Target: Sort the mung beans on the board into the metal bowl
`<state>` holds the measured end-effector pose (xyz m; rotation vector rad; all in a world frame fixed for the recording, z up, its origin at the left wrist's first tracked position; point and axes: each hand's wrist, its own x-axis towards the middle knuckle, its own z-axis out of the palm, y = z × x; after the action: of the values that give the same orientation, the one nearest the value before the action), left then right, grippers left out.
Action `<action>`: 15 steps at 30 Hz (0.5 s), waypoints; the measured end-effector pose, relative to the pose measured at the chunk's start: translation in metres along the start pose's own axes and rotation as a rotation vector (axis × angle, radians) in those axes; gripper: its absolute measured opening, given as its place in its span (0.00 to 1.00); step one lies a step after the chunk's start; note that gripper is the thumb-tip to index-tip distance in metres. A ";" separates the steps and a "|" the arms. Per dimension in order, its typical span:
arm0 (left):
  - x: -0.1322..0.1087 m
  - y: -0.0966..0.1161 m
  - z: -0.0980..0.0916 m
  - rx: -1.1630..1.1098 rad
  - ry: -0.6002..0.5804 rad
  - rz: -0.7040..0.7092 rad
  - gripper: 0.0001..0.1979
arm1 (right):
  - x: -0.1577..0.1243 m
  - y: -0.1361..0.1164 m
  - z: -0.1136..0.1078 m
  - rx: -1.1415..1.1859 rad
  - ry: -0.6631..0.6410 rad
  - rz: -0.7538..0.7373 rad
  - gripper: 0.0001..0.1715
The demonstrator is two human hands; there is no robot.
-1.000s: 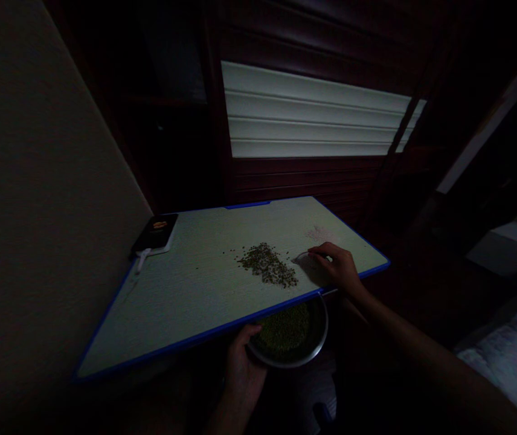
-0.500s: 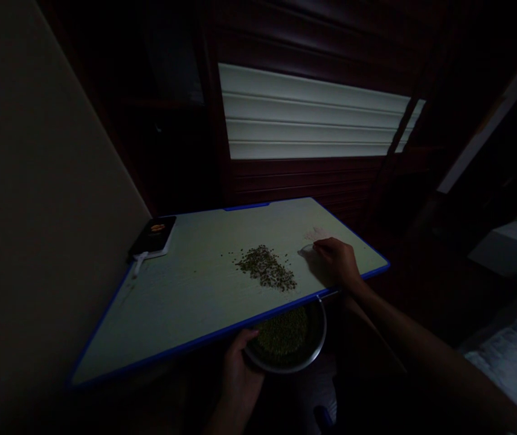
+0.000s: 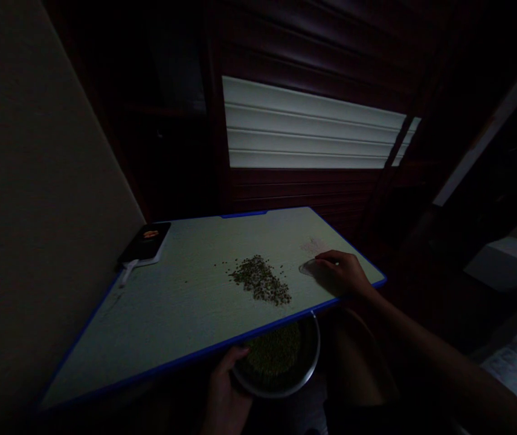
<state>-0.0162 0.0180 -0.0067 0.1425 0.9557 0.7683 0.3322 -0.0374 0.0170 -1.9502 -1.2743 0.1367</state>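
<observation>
A pale table (image 3: 186, 302) with a blue rim carries a small heap of dark green seeds (image 3: 259, 284) near its front right. My right hand (image 3: 342, 273) rests on the table to the right of the heap, fingertips on a small clear round thing (image 3: 307, 267) lying flat. Below the table's front edge my left hand (image 3: 224, 396) grips the rim of a metal bowl (image 3: 281, 382) filled with green seeds; the bowl is partly hidden under the table edge. The room is very dim.
A black phone (image 3: 144, 243) with a white cable lies at the table's far left corner. A plain wall (image 3: 36, 211) runs along the left. Dark wood panelling with a white slatted strip (image 3: 313, 133) stands behind the table. Pale bedding shows at the lower right.
My right hand slid from beside the heap toward the table's right edge and now lies flatter. The bowl and my left hand stay under the front edge. The camera tilted slightly.
</observation>
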 end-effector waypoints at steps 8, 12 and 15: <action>0.003 0.002 -0.003 -0.007 0.005 -0.029 0.06 | 0.051 -0.010 -0.005 0.013 0.009 -0.003 0.24; 0.003 0.003 -0.004 -0.012 0.029 -0.031 0.06 | 0.039 -0.020 -0.001 0.007 -0.042 -0.026 0.23; 0.003 0.004 -0.004 -0.004 0.060 -0.042 0.07 | 0.023 -0.029 0.017 0.002 -0.079 -0.036 0.23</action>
<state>-0.0210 0.0223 -0.0094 0.0967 1.0108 0.7391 0.3139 -0.0042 0.0314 -1.9358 -1.3593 0.1981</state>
